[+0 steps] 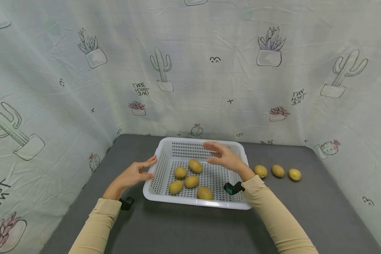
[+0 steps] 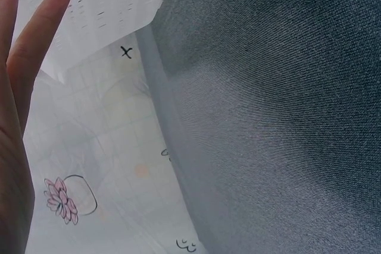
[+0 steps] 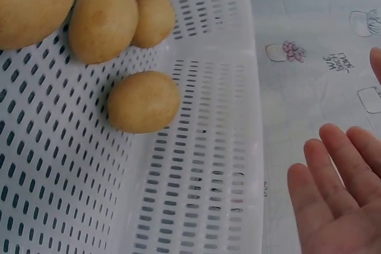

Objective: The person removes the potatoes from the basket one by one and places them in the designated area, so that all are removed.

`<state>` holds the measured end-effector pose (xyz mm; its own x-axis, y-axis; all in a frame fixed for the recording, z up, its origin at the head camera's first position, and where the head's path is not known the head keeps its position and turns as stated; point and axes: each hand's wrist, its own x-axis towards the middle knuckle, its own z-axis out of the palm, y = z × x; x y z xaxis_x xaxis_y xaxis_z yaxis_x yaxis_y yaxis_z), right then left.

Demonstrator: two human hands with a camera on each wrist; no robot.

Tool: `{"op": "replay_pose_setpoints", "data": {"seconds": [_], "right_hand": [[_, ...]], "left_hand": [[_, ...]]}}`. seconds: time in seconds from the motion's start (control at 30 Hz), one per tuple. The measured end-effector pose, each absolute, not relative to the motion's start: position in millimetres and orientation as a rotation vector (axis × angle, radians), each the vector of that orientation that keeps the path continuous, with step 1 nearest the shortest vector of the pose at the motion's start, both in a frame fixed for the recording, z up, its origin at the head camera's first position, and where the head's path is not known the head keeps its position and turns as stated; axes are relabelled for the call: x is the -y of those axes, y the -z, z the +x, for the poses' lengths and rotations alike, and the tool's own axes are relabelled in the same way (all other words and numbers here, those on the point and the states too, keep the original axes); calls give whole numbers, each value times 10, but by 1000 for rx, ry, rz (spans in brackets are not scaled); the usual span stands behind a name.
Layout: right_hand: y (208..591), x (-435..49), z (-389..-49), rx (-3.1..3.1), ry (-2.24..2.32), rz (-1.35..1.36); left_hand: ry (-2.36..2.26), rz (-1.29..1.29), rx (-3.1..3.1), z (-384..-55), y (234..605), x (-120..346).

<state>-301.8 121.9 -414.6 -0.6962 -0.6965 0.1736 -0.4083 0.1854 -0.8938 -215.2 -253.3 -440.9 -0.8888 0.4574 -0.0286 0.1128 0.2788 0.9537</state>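
Observation:
A white perforated plastic basket (image 1: 177, 200) stands on the dark table with several yellow-skinned potatoes (image 1: 192, 181) in its left and middle part. My left hand (image 1: 134, 175) is at the basket's left rim, fingers extended and thumb apart. In the left wrist view, two fingers (image 2: 37, 43) overlap the basket's outer wall. Over the right half of the basket hovers my right hand (image 1: 226, 158), fingers spread and holding nothing. The right wrist view shows that hand's palm and fingers (image 3: 333, 188) beyond the basket wall, apart from the potato (image 3: 144, 102) nearest it.
Three more potatoes (image 1: 277, 171) lie in a row on the table, right of the basket. A pale curtain (image 1: 190, 88) printed with cacti hangs behind and along both sides of the grey table (image 1: 190, 233). Both wrists wear small black camera mounts (image 1: 234, 188).

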Motion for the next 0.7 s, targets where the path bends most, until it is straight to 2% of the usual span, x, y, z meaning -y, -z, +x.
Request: {"op": "replay_pose_setpoints", "data": {"seconds": [0.7], "right_hand": [[4322, -1200, -3041, -2051, 1136, -1040]], "left_hand": [[-1626, 521, -2256, -2158, 4394, 2523]]}}
